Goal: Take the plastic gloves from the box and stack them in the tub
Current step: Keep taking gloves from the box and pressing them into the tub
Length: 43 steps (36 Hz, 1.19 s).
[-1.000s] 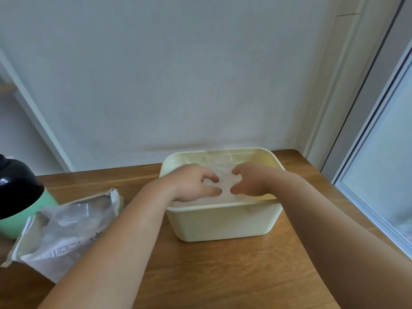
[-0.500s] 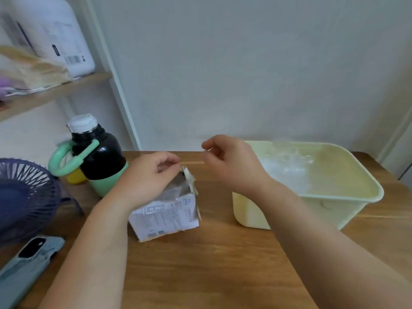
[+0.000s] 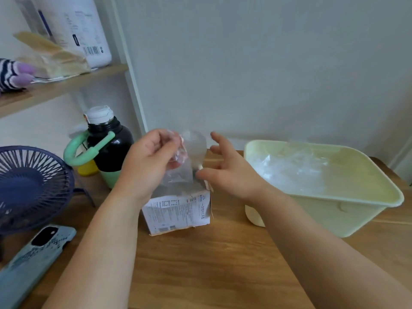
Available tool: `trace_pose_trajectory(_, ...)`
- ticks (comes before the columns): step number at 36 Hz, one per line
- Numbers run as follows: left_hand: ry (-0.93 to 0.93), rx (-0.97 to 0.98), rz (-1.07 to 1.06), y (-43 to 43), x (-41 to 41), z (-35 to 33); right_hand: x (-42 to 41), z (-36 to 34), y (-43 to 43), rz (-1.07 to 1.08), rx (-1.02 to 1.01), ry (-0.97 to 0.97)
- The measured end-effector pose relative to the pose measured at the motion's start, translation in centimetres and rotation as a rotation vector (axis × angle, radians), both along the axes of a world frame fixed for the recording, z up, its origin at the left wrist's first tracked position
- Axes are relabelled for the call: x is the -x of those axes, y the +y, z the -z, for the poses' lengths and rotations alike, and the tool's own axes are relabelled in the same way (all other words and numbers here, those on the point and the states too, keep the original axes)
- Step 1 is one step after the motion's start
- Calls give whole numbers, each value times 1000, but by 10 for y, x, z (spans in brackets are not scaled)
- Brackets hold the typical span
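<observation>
Pinching one clear glove (image 3: 189,157) in the curled fingers of the left hand (image 3: 151,161), held it up out of the box (image 3: 178,210) at the middle of the bench (image 3: 200,264), probably to peel it free. Held the right hand (image 3: 231,175) empty, fingers spread, beside it, ready to assist. Half a second earlier, had no glove raised. Kept stacked gloves (image 3: 289,166) in the tub (image 3: 334,210) near the right edge.

I see clear glove (image 3: 193,150) at left hand (image 3: 147,166), white black-printed box (image 3: 178,210) under it, pale yellow tub (image 3: 334,219) right of right hand (image 3: 229,172), navy fan (image 3: 31,188) and black-mint bottle (image 3: 111,148) left.
</observation>
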<state>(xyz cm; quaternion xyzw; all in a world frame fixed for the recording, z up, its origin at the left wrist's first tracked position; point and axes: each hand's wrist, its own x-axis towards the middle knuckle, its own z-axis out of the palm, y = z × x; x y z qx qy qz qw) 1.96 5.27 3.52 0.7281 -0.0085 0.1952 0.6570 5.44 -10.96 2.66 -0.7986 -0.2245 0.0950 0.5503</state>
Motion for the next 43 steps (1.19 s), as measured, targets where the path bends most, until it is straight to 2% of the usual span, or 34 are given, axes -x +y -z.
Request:
trace_pose_trajectory(3, 1, 350, 241, -7, -2, -5, -5, 0, -6, 22, -60, 100)
trace_pose_trajectory(6, 2, 528, 391, -14, -6, -5, -7, -2, -12, -22, -125, 218)
trace_pose_trajectory(9, -28, 696, 456, -19, -13, -4, -7, -5, -21, -75, -362, 390)
trace_pose_trajectory(12, -36, 773, 440, -27, -19, -4, -4, -12, -33, -87, -511, 451)
trace_pose_trajectory(16, -17, 774, 368, -40, -23, -3, -12, -11, -46, -110, -738, 548)
trace_pose_trajectory(19, 7, 841, 330, -47, -30, 2, -16, -11, -57, -52, -788, 568)
trace_pose_trajectory(23, 63, 877, 303, -58, -38, 4, -18, -12, -73, 63, -702, 447)
trace_pose_trajectory(29, 127, 906, 299, -69, -47, 2, -16, -14, -84, 198, -380, 192)
trace_pose_trajectory(34, 115, 820, 459, -70, -39, 0, -17, -17, -80, 233, -234, 103)
trace_pose_trajectory(37, 96, 769, 600, -64, -36, 0, -15, -18, -77, 223, -220, 75)
trace_pose_trajectory(40, 94, 693, 691, -58, -36, -1, -14, -22, -74, 248, -152, -25)
trace_pose_trajectory(43, 131, 564, 509, -59, -37, -3, -15, -29, -67, 235, -152, -115)
